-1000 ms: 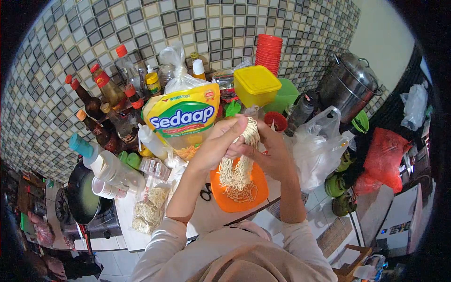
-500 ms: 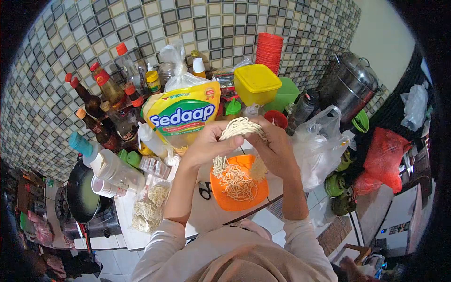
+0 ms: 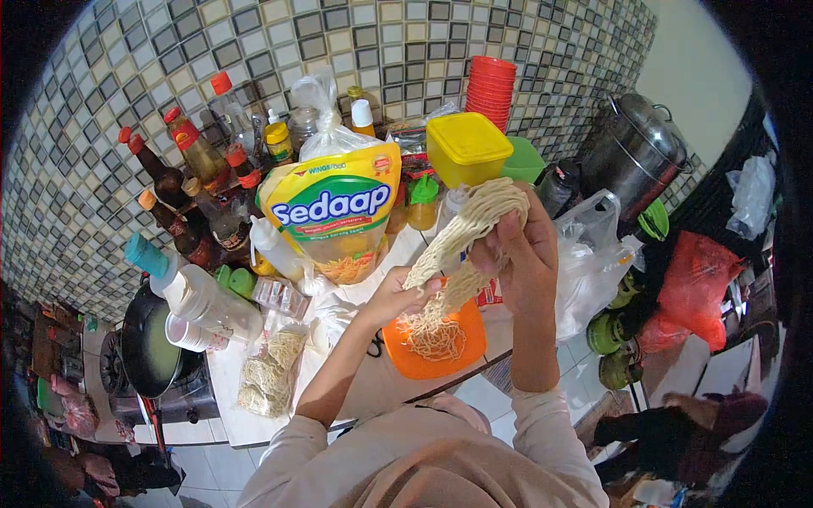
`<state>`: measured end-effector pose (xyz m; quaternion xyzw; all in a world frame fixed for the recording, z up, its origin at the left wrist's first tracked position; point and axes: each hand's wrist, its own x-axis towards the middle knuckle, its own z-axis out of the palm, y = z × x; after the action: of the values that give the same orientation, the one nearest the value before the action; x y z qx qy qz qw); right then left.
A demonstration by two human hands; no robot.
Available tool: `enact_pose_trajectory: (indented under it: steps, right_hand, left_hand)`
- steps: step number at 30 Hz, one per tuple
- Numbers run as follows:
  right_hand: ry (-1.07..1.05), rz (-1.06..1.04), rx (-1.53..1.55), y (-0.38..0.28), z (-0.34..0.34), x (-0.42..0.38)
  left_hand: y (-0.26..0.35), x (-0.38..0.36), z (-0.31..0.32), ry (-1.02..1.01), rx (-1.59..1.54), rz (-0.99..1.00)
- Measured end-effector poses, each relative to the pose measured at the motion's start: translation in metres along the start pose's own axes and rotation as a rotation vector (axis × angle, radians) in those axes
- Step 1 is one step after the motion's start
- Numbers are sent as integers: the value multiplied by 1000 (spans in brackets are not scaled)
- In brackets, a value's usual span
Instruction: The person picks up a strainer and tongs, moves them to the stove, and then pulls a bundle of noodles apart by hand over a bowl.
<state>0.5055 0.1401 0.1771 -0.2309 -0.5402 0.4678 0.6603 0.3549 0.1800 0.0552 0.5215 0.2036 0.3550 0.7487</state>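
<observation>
A bundle of pale dried noodles (image 3: 466,222) is stretched between my two hands above the counter. My right hand (image 3: 521,237) grips its upper, folded end, fingers closed round it. My left hand (image 3: 396,296) is closed on the lower left end of the strands, thumb on top. Some strands hang down between the hands. Below them sits an orange plastic bowl (image 3: 415,366) with loose noodle pieces in it. The bowl's far side is partly hidden by the noodles and my left hand. Black scissors (image 3: 375,343) lie left of the bowl, partly covered by my left forearm.
A yellow Sedaap pouch (image 3: 330,203) stands behind my left hand. Bottles (image 3: 182,140) crowd the back left. A bag of noodles (image 3: 269,377) lies front left, near a wok (image 3: 148,347) on the stove. A white plastic bag (image 3: 584,262) and a steel pot (image 3: 631,152) are at right.
My hands have drawn apart, the right one upward and to the right, the left one down. The noodle bundle, compact before, is now stretched out between them. A dark-clothed person appears at lower right.
</observation>
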Motion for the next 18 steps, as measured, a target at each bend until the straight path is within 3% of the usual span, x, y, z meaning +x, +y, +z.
enact_pose_trajectory:
  steps: [8,11,18]
  right_hand:
    - [201,-51,212,-12,2,1]
    - [103,-162,183,-20,-7,2]
    - [249,-119,200,-31,4,2]
  left_hand:
    - [-44,-1,-14,43,-38,-86]
    - [-58,-5,-18,72,-48,-116]
    - [-69,-6,-19,129,7,-283]
